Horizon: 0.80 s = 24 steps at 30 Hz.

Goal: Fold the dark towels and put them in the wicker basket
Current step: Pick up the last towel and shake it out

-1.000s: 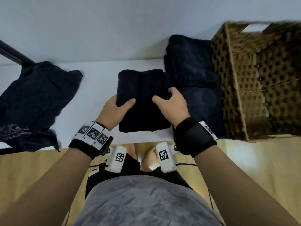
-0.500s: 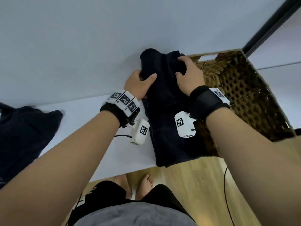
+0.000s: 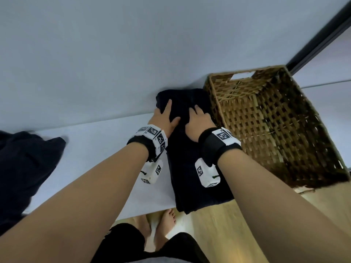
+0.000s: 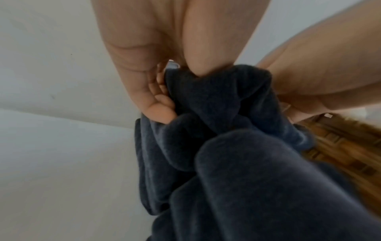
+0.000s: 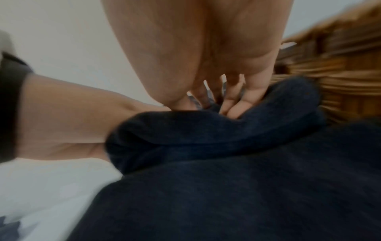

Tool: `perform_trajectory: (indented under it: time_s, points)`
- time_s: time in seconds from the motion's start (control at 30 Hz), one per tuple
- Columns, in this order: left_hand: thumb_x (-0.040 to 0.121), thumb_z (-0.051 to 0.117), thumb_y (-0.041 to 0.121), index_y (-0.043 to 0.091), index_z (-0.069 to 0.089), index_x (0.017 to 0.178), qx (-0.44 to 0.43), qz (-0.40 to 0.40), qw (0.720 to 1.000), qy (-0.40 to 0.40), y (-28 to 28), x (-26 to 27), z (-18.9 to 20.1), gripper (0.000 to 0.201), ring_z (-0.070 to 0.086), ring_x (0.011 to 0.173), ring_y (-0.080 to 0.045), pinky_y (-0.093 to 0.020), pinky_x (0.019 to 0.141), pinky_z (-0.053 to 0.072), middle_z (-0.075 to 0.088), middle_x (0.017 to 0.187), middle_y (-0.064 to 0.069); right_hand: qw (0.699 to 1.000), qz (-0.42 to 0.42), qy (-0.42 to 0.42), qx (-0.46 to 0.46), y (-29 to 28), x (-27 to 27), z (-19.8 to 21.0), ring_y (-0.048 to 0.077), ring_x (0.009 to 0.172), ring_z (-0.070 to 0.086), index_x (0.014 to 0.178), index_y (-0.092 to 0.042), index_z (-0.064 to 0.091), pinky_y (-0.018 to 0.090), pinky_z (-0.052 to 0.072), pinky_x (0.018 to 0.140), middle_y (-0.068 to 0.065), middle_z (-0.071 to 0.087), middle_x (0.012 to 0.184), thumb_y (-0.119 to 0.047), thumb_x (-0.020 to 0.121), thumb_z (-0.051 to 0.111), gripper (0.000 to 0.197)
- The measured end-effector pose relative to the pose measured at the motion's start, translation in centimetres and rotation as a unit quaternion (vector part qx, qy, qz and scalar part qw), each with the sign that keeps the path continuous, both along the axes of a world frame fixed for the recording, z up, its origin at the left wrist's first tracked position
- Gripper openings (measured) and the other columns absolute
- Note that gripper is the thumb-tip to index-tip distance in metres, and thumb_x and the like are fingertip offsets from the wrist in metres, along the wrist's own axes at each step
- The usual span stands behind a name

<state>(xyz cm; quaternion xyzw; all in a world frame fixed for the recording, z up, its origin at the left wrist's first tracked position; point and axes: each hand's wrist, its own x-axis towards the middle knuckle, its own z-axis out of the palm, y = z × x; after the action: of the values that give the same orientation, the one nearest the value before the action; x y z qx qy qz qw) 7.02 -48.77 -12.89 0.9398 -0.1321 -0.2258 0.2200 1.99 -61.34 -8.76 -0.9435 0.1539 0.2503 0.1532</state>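
While the folded towel [image 3: 182, 103] lies on top of a towel stack [image 3: 190, 179] on the white worktop [image 3: 98, 149], just left of the wicker basket [image 3: 266, 118] and against the wall, both hands hold its far end. The left hand [image 3: 164, 118] has its fingers tucked round the towel's left edge with the thumb on top, and the right hand [image 3: 197, 120] grips the right side, fingers curled into the cloth. A crumpled towel [image 3: 24, 168] lies well apart at the left.
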Motion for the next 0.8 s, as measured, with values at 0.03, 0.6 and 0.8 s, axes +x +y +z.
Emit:
perform_trajectory:
  time_s: [0.03,0.6,0.8]
  points:
    - [0.098,0.04,0.052,0.032,0.002,0.155,0.007,-0.005,1.0,-0.001,0.1,0.1,-0.3,0.071,0.051,0.121,-0.037,-0.034,0.09,0.045,0.031,0.147,-0.026,1.0,0.004,0.01,-0.004,-0.5,0.1,-0.5,0.033,0.146,0.019,0.156,-0.009,0.008,0.037,0.021,0.118,0.005,0.0,0.164,-0.021,0.1,0.042,0.067]
    - [0.097,0.051,0.018,0.017,0.064,0.117,-0.135,0.241,0.958,0.075,25.4,-3.7,3.8,0.024,0.069,0.072,-0.017,-0.041,0.077,0.059,0.061,0.097,0.001,0.985,0.068,-0.083,0.135,14.7,0.3,5.2,0.027,0.111,0.059,0.115,-0.01,0.066,0.033,0.047,0.095,0.008,0.066,0.118,-0.021,0.095,0.045,0.031]
    - [0.088,0.063,0.012,0.009,0.071,0.11,0.078,0.301,0.949,0.051,42.3,-7.4,0.4,0.023,0.063,0.101,-0.025,-0.024,0.085,0.046,0.069,0.108,-0.009,0.978,0.115,-0.012,0.175,28.1,0.2,1.6,0.03,0.079,0.054,0.064,-0.014,0.044,0.031,0.04,0.068,0.007,0.054,0.073,-0.033,0.099,0.038,0.04]
